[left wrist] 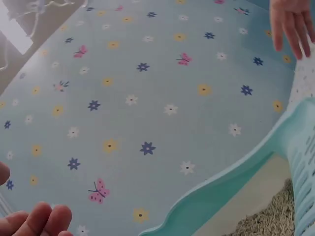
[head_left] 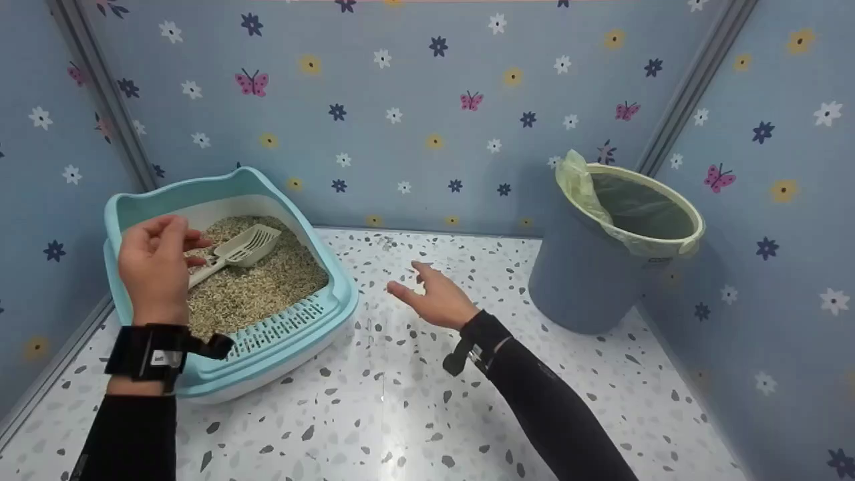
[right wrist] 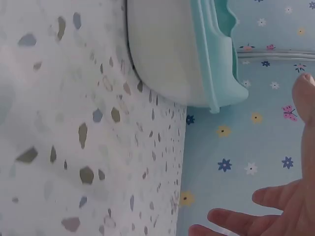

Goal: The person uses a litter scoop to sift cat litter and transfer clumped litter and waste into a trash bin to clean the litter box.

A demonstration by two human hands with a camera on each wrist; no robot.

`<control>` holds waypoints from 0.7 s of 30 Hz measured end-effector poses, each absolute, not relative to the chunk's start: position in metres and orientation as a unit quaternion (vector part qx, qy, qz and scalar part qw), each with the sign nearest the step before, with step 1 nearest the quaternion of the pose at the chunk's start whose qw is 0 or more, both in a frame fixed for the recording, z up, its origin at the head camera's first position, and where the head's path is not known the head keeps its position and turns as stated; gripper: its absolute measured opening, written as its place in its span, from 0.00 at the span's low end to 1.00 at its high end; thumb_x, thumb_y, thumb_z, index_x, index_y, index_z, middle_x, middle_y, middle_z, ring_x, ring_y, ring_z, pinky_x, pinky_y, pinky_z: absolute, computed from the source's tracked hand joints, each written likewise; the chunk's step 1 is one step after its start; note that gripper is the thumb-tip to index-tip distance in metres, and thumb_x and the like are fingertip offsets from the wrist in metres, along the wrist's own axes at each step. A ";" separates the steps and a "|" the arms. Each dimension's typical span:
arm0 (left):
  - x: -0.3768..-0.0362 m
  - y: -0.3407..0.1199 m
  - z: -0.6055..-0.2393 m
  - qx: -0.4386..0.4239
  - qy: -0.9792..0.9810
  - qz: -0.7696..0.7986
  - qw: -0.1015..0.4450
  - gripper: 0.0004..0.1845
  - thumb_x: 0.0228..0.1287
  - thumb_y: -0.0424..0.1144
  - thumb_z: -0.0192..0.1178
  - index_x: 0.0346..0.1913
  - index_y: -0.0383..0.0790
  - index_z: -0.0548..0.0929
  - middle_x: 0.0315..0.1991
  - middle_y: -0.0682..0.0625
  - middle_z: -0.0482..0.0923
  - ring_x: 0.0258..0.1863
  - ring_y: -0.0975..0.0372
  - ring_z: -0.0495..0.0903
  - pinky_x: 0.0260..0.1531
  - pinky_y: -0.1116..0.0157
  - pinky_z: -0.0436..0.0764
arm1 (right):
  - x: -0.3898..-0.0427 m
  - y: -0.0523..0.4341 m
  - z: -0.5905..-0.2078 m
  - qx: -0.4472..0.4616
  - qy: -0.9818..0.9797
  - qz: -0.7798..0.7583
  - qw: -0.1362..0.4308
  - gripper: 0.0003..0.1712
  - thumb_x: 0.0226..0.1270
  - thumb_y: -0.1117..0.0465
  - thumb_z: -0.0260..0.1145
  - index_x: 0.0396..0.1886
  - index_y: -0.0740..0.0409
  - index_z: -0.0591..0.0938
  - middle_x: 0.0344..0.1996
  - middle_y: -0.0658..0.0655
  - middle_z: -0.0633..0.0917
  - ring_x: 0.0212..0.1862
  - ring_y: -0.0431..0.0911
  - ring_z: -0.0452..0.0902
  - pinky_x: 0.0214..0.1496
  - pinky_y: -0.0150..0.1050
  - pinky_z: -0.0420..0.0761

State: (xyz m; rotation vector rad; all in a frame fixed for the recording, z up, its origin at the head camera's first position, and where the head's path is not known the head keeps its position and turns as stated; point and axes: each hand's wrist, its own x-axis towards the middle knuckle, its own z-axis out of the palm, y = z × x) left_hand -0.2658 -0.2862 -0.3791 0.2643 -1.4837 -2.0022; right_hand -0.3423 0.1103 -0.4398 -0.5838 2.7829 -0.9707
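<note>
In the head view my left hand [head_left: 157, 264] hovers over the near left side of a blue and white litter box [head_left: 342, 284]. Its fingers are loosely bent, and I see nothing held in them. Inside the box, a pale slotted litter scoop [head_left: 250, 247] lies on the grainy litter [head_left: 247, 300], its handle partly hidden behind the left hand. To the right of the box, my right hand [head_left: 437, 297] is held above the floor, fingers and thumb spread with nothing in them. The right wrist view shows that hand [right wrist: 280, 206] apart from the box [right wrist: 167, 54].
A grey-blue trash bin [head_left: 581, 280] with a pale yellow-green bag [head_left: 580, 187] folded over its rim stands at the right. Speckled white floor [head_left: 374, 401] lies between box and bin. Flowered blue panels [head_left: 414, 133] enclose the back and both sides.
</note>
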 end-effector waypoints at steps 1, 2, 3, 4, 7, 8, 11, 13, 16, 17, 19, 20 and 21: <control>-0.264 -0.291 -0.379 0.103 -0.532 -0.776 0.321 0.12 0.83 0.38 0.68 0.59 0.38 0.82 0.43 0.44 0.85 0.36 0.58 0.88 0.30 0.69 0.87 | -0.342 0.106 -0.441 -0.192 0.920 -0.335 0.072 0.60 0.79 0.19 0.56 0.92 0.55 0.59 0.83 0.64 0.71 0.81 0.59 0.70 0.79 0.59 0.73; -0.262 -0.296 -0.378 0.107 -0.512 -0.786 0.328 0.12 0.82 0.37 0.68 0.60 0.38 0.81 0.43 0.43 0.84 0.35 0.57 0.87 0.29 0.69 0.87 | -0.342 0.103 -0.441 -0.189 0.916 -0.346 0.074 0.59 0.79 0.20 0.56 0.92 0.56 0.60 0.82 0.64 0.73 0.79 0.59 0.73 0.78 0.58 0.76; -0.260 -0.301 -0.378 0.112 -0.496 -0.793 0.336 0.13 0.82 0.36 0.68 0.60 0.37 0.80 0.42 0.43 0.84 0.34 0.57 0.87 0.28 0.68 0.86 | -0.342 0.099 -0.442 -0.185 0.913 -0.356 0.076 0.58 0.80 0.20 0.56 0.91 0.56 0.62 0.80 0.64 0.75 0.78 0.59 0.75 0.76 0.58 0.78; -0.258 -0.307 -0.379 0.117 -0.480 -0.800 0.342 0.13 0.81 0.36 0.68 0.60 0.36 0.80 0.43 0.43 0.83 0.34 0.57 0.87 0.28 0.68 0.86 | -0.342 0.095 -0.443 -0.180 0.911 -0.363 0.077 0.58 0.80 0.21 0.56 0.91 0.56 0.62 0.79 0.64 0.77 0.76 0.58 0.76 0.74 0.58 0.79; -0.253 -0.323 -0.383 0.139 -0.462 -0.791 0.376 0.11 0.81 0.34 0.68 0.58 0.37 0.79 0.42 0.43 0.81 0.31 0.58 0.85 0.27 0.70 0.84 | -0.340 0.081 -0.446 -0.165 0.910 -0.374 0.076 0.57 0.80 0.20 0.56 0.89 0.57 0.65 0.74 0.65 0.81 0.71 0.58 0.81 0.70 0.56 0.82; -0.251 -0.328 -0.385 0.152 -0.466 -0.782 0.386 0.10 0.81 0.34 0.67 0.57 0.37 0.79 0.41 0.44 0.80 0.31 0.59 0.84 0.27 0.71 0.83 | -0.340 0.076 -0.447 -0.160 0.910 -0.375 0.075 0.57 0.80 0.20 0.56 0.89 0.57 0.65 0.72 0.64 0.82 0.70 0.57 0.82 0.69 0.55 0.83; -0.246 -0.341 -0.393 0.204 -0.501 -0.736 0.407 0.09 0.80 0.37 0.66 0.53 0.42 0.77 0.42 0.48 0.77 0.33 0.63 0.80 0.31 0.74 0.78 | -0.338 0.063 -0.452 -0.156 0.909 -0.377 0.080 0.59 0.79 0.19 0.55 0.88 0.59 0.66 0.71 0.64 0.83 0.67 0.57 0.83 0.68 0.53 0.84; -0.245 -0.349 -0.400 0.247 -0.529 -0.710 0.394 0.11 0.80 0.40 0.66 0.55 0.46 0.75 0.43 0.51 0.73 0.35 0.64 0.75 0.34 0.74 0.74 | -0.338 0.056 -0.455 -0.159 0.906 -0.381 0.088 0.58 0.80 0.20 0.55 0.88 0.59 0.66 0.70 0.64 0.84 0.67 0.57 0.84 0.67 0.53 0.84; -0.245 -0.363 -0.410 0.311 -0.594 -0.665 0.330 0.23 0.80 0.48 0.66 0.68 0.49 0.70 0.47 0.57 0.65 0.40 0.66 0.68 0.44 0.70 0.71 | -0.339 0.047 -0.460 -0.158 0.897 -0.401 0.100 0.57 0.81 0.21 0.55 0.88 0.60 0.67 0.70 0.64 0.84 0.66 0.56 0.84 0.68 0.52 0.84; -0.245 -0.367 -0.413 0.326 -0.621 -0.648 0.297 0.31 0.79 0.53 0.66 0.75 0.49 0.68 0.52 0.56 0.66 0.45 0.65 0.69 0.49 0.67 0.72 | -0.340 0.045 -0.462 -0.156 0.892 -0.410 0.105 0.56 0.81 0.22 0.55 0.87 0.61 0.67 0.70 0.64 0.83 0.65 0.55 0.85 0.67 0.52 0.84; -0.245 -0.376 -0.419 0.337 -0.676 -0.618 0.217 0.49 0.77 0.60 0.67 0.87 0.42 0.56 0.69 0.45 0.65 0.62 0.56 0.71 0.65 0.59 0.74 | -0.340 0.039 -0.466 -0.151 0.881 -0.433 0.118 0.56 0.82 0.23 0.57 0.87 0.62 0.67 0.71 0.65 0.83 0.61 0.57 0.87 0.65 0.51 0.85; -0.243 -0.381 -0.422 0.332 -0.707 -0.600 0.173 0.58 0.76 0.65 0.66 0.90 0.38 0.48 0.78 0.38 0.57 0.72 0.49 0.66 0.73 0.51 0.72 | -0.340 0.035 -0.468 -0.148 0.875 -0.444 0.125 0.56 0.82 0.24 0.57 0.86 0.64 0.67 0.71 0.66 0.83 0.60 0.58 0.88 0.63 0.51 0.86; -0.243 -0.385 -0.424 0.319 -0.736 -0.583 0.127 0.65 0.74 0.69 0.65 0.91 0.34 0.39 0.84 0.31 0.46 0.79 0.41 0.58 0.78 0.41 0.68 | -0.340 0.033 -0.470 -0.146 0.870 -0.453 0.131 0.56 0.82 0.24 0.58 0.86 0.64 0.67 0.72 0.67 0.82 0.58 0.58 0.89 0.62 0.50 0.87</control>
